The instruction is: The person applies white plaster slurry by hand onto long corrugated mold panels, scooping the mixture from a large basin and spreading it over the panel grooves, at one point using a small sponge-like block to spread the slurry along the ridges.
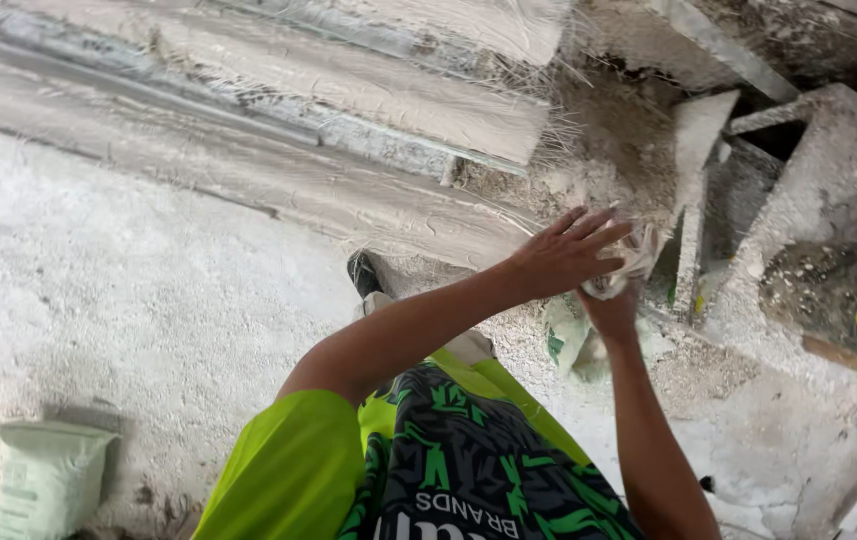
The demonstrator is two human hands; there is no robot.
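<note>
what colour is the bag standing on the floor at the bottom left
Pale green, dusted with white powder; the bag shows in the head view.
</note>
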